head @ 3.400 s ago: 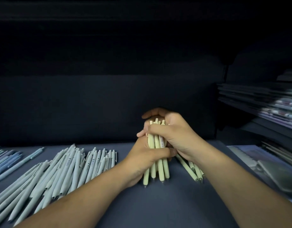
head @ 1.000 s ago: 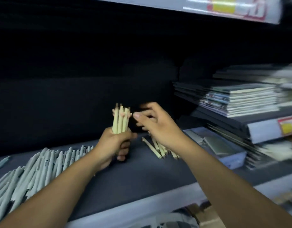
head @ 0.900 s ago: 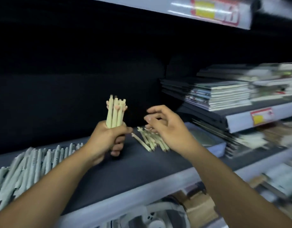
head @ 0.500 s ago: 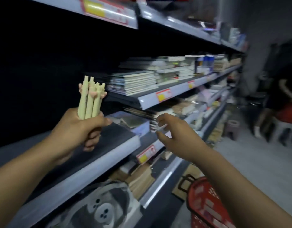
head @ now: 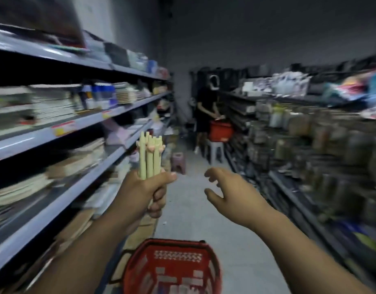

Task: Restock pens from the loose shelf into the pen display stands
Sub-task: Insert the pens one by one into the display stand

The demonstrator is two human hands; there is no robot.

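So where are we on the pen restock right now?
Done: a bundle of pale green pens is gathered. In hand: the left hand grips it upright in the aisle; the right hand is open and empty. Left: none stocked yet, and the blurred shelves on the right show no clear stand.

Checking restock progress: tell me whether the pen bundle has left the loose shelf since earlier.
Yes. The pens, gripped in the left hand, are off the shelf, now out over the aisle.

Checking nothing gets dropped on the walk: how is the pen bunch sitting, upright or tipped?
Upright. The pen bunch stands vertical in the closed left hand, decorated tops up. The right hand is open and empty.
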